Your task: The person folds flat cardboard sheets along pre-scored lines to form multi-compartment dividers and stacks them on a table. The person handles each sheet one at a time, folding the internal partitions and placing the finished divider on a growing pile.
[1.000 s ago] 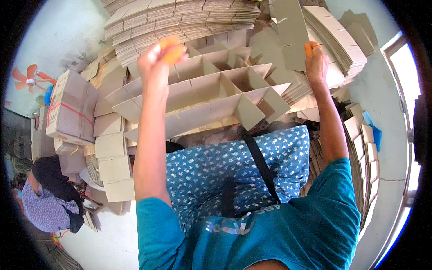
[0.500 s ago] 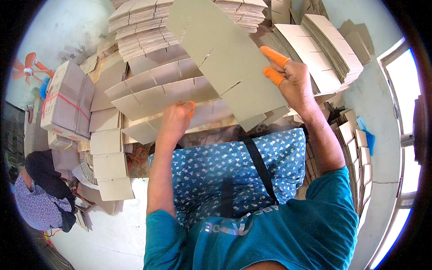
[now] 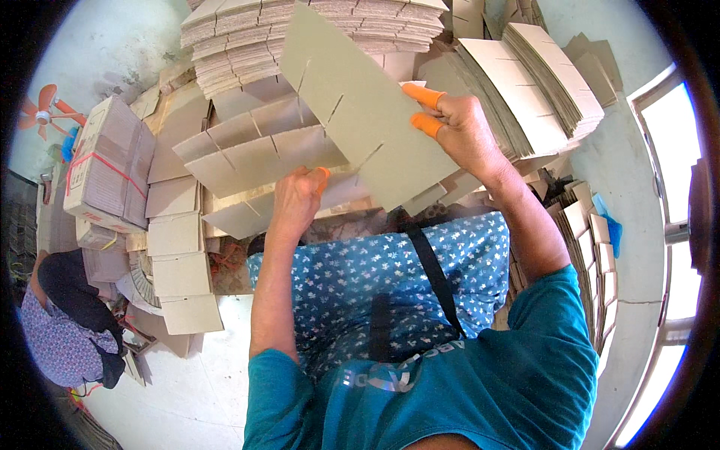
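My right hand (image 3: 461, 131), with orange rubber tips on two fingers, grips a flat grey-brown slotted cardboard strip (image 3: 360, 105) by its right edge and holds it tilted above the work. My left hand (image 3: 296, 199), an orange tip on one finger too, rests on the near edge of a row of upright slotted cardboard strips (image 3: 255, 154) standing in front of me. The held strip overlaps the right end of that row.
Tall stacks of flat cardboard strips (image 3: 247, 30) rise behind, more stacks (image 3: 540, 82) at the right. Tied bundles (image 3: 105, 172) and loose sheets (image 3: 180, 277) lie at the left. A person in dark and patterned clothes (image 3: 60, 330) crouches lower left. A fan (image 3: 45, 112) stands far left.
A second ago both hands were raised over an assembled divider grid. Since then my right hand took up a single strip and brought it over the row; my left hand dropped to the near edge.
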`<state>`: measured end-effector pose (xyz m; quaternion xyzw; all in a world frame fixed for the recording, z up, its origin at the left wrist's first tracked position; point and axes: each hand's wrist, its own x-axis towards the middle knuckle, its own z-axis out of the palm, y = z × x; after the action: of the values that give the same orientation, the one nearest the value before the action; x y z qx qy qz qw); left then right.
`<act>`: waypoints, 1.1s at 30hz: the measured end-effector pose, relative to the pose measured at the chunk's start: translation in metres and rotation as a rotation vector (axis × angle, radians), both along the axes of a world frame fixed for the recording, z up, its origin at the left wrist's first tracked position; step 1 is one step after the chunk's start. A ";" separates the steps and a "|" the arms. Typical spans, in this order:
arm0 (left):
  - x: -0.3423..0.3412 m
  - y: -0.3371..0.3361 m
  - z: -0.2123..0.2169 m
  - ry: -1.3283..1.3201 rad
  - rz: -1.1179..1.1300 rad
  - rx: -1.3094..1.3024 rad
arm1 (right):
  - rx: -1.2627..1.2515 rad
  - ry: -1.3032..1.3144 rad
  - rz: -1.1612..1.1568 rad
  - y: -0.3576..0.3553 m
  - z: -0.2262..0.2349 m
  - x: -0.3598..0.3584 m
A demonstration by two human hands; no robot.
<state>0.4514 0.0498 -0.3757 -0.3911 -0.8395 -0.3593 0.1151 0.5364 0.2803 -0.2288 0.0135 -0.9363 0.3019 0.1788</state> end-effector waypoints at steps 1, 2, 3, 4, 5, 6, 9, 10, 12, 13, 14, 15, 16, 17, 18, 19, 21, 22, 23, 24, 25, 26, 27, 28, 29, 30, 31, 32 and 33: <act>-0.001 0.000 0.001 0.026 -0.011 0.021 | -0.034 0.028 0.001 0.000 -0.001 -0.001; -0.002 -0.001 0.000 0.007 -0.008 0.007 | -0.003 -0.024 -0.010 -0.002 0.000 -0.001; -0.003 -0.002 -0.003 -0.011 -0.005 -0.007 | 0.028 -0.075 -0.020 -0.006 0.003 0.001; -0.004 -0.003 -0.005 -0.030 -0.001 -0.022 | 0.059 -0.126 -0.030 -0.009 0.004 0.000; -0.005 -0.002 -0.007 -0.029 -0.023 -0.002 | 0.043 -0.142 -0.015 -0.009 0.002 0.000; -0.006 -0.001 -0.008 -0.029 -0.045 0.019 | 0.027 -0.157 0.001 -0.009 -0.001 -0.001; -0.005 0.003 -0.008 -0.004 -0.020 -0.003 | -0.013 -0.110 0.076 -0.009 -0.017 -0.008; -0.005 0.004 -0.007 0.008 0.004 -0.024 | -0.025 -0.079 0.105 -0.010 -0.022 -0.012; -0.008 0.005 -0.009 -0.001 0.003 -0.040 | 0.041 -0.096 0.149 -0.009 -0.028 -0.019; -0.010 0.005 -0.010 -0.005 0.001 -0.048 | 0.075 -0.105 0.169 -0.009 -0.032 -0.023; -0.013 0.006 -0.012 0.002 -0.004 -0.036 | 0.095 -0.100 0.193 -0.008 -0.041 -0.027; -0.015 0.008 -0.015 0.010 -0.016 -0.020 | 0.117 -0.095 0.209 -0.006 -0.054 -0.029; -0.017 0.010 -0.015 0.018 -0.030 -0.005 | 0.140 -0.090 0.223 -0.005 -0.061 -0.031; -0.017 0.011 -0.016 0.010 -0.030 -0.005 | 0.162 -0.137 0.212 -0.006 -0.065 -0.032; -0.018 0.011 -0.016 0.002 -0.032 -0.004 | 0.185 -0.184 0.199 -0.007 -0.068 -0.033; -0.019 0.012 -0.016 -0.006 -0.035 -0.003 | 0.207 -0.231 0.186 -0.009 -0.070 -0.034; -0.021 0.009 -0.019 -0.020 -0.024 0.002 | 0.169 -0.218 0.198 -0.026 -0.053 -0.029; -0.022 0.009 -0.019 -0.024 -0.025 0.006 | 0.213 -0.204 0.164 -0.027 -0.055 -0.026; -0.021 0.008 -0.016 -0.028 -0.016 -0.023 | 0.257 -0.188 0.136 -0.028 -0.057 -0.026; -0.020 0.008 -0.012 -0.032 -0.018 -0.049 | 0.300 -0.161 0.150 -0.025 -0.066 -0.024; -0.019 0.010 -0.010 -0.036 -0.020 -0.076 | 0.343 -0.135 0.165 -0.020 -0.081 -0.022; -0.019 0.011 -0.011 -0.033 -0.023 -0.062 | 0.379 -0.118 0.168 -0.020 -0.090 -0.019; -0.019 0.012 -0.013 -0.030 -0.027 -0.047 | 0.415 -0.100 0.173 -0.020 -0.097 -0.018; -0.020 0.013 -0.014 -0.028 -0.032 -0.033 | 0.446 -0.091 0.163 -0.025 -0.104 -0.015; -0.021 0.012 -0.014 -0.048 -0.038 -0.035 | 0.474 -0.079 0.159 -0.029 -0.107 -0.014; -0.022 0.011 -0.012 -0.068 -0.044 -0.037 | 0.417 0.008 0.210 -0.029 -0.108 -0.011; -0.024 0.010 -0.010 -0.088 -0.052 -0.039 | 0.406 -0.031 0.196 -0.029 -0.106 -0.009; -0.026 0.009 -0.006 -0.109 -0.075 -0.014 | 0.395 -0.071 0.182 -0.027 -0.105 -0.006; -0.030 0.009 0.001 -0.131 -0.098 0.011 | 0.383 -0.111 0.168 -0.026 -0.105 -0.005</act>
<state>0.4211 0.0584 -0.3745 -0.4069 -0.8230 -0.3938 0.0446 0.5313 0.2547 -0.3342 0.1084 -0.9806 0.1325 0.0953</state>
